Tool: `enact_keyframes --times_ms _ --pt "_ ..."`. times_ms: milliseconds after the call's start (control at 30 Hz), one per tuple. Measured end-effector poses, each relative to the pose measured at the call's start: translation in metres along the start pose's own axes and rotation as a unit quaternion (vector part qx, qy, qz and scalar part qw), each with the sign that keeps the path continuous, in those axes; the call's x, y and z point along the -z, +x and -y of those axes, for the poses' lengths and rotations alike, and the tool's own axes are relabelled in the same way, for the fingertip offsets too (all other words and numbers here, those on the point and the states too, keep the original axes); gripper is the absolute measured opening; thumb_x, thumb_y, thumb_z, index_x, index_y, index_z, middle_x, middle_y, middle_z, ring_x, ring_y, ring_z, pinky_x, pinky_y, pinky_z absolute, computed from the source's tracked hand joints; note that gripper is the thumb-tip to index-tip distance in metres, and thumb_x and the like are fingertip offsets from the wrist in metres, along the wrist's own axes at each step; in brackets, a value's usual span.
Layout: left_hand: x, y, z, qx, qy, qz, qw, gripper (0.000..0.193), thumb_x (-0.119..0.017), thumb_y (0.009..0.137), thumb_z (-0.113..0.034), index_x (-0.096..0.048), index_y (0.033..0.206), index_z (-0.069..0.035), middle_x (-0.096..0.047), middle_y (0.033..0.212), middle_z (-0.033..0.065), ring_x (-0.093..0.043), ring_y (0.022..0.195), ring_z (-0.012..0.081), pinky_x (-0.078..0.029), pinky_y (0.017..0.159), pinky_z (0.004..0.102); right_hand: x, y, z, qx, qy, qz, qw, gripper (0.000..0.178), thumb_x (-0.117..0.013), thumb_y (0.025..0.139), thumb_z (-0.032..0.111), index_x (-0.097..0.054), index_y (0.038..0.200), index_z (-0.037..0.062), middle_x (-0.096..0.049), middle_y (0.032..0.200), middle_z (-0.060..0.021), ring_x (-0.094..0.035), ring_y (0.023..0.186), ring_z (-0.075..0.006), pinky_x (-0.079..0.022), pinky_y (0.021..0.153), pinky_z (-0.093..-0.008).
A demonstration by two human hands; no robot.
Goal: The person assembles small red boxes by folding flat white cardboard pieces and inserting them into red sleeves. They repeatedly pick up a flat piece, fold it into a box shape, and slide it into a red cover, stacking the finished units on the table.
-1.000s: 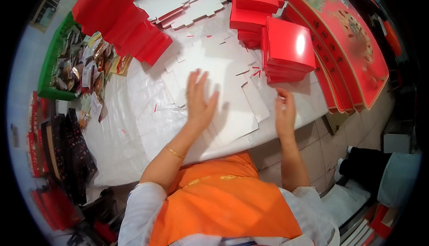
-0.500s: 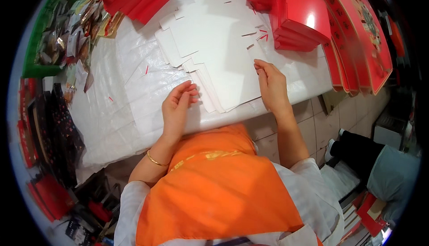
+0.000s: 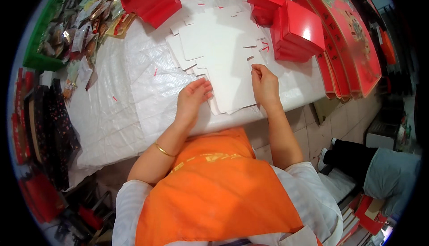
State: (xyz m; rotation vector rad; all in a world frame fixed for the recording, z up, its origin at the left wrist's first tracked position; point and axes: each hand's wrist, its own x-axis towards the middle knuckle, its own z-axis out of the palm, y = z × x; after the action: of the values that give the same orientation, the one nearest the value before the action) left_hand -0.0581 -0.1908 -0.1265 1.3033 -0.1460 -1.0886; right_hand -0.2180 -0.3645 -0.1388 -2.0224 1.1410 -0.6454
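Observation:
A pile of white die-cut cardboard sheets with notched edges lies on the table in front of me, its lower sheets fanned out at the left. At the pile's near left edge is my left hand, open, with its fingers stretched against the cardboard. My right hand is by the right edge, its thumb and curled fingers closed on the rim of the top sheet. A gold bangle circles my left wrist.
Folded red boxes stand at the far left, more red boxes at the right beside large red printed panels. A green crate and small packets are at the left. To the right, a person's dark-trousered leg shows.
My hands have come closer together, the left moving right up to the cardboard edge. The top sheet appears shifted slightly left over the others. The whole view has shifted a little.

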Motion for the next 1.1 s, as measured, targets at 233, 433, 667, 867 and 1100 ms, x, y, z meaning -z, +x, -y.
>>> enact_keyframes --times_ms 233,433,667,867,1100 --pt "0.005 0.000 0.006 -0.013 -0.036 0.012 0.999 0.043 -0.057 0.099 -0.008 -0.046 0.135 0.012 -0.059 0.130 0.0197 -0.062 0.115 0.0245 -0.056 0.096 0.0373 0.005 -0.010 0.019 0.018 -0.047 -0.015 0.999 0.024 -0.064 0.093 0.010 -0.068 0.113 -0.0027 -0.073 0.094 -0.0159 -0.070 0.082 -0.0221 -0.055 0.077 -0.0331" --pt "0.010 0.000 0.009 -0.017 -0.056 0.019 0.998 0.042 -0.057 0.098 -0.008 -0.047 0.134 0.011 -0.059 0.128 0.0188 -0.061 0.115 0.0245 -0.056 0.097 0.0389 0.005 -0.018 0.027 0.018 -0.056 -0.019 0.998 0.024 -0.064 0.092 0.010 -0.068 0.113 -0.0015 -0.074 0.094 -0.0152 -0.071 0.082 -0.0225 -0.056 0.077 -0.0326" --pt "0.012 -0.005 0.001 -0.010 -0.063 0.024 0.998 0.040 -0.058 0.098 -0.009 -0.050 0.133 0.009 -0.060 0.128 0.0164 -0.061 0.115 0.0223 -0.056 0.094 0.0360 0.003 -0.021 0.023 0.014 -0.045 -0.011 0.999 0.024 -0.063 0.094 0.011 -0.067 0.114 -0.0013 -0.074 0.097 -0.0150 -0.071 0.084 -0.0209 -0.056 0.078 -0.0317" --pt "0.011 -0.010 -0.006 -0.010 -0.064 0.035 0.997 0.039 -0.059 0.098 -0.011 -0.051 0.132 0.006 -0.061 0.127 0.0138 -0.061 0.113 0.0195 -0.055 0.094 0.0342 0.005 -0.023 0.023 0.004 -0.014 -0.010 1.000 0.022 -0.061 0.095 0.011 -0.067 0.113 -0.0012 -0.074 0.099 -0.0172 -0.072 0.088 -0.0260 -0.056 0.079 -0.0346" --pt "0.006 -0.016 -0.019 -0.016 -0.086 0.028 0.996 0.037 -0.060 0.098 -0.009 -0.052 0.130 0.007 -0.060 0.127 0.0148 -0.061 0.114 0.0204 -0.055 0.094 0.0343 0.013 -0.025 0.036 0.012 0.021 -0.024 0.999 0.022 -0.062 0.095 0.011 -0.066 0.111 -0.0021 -0.073 0.098 -0.0179 -0.073 0.088 -0.0272 -0.057 0.076 -0.0356"
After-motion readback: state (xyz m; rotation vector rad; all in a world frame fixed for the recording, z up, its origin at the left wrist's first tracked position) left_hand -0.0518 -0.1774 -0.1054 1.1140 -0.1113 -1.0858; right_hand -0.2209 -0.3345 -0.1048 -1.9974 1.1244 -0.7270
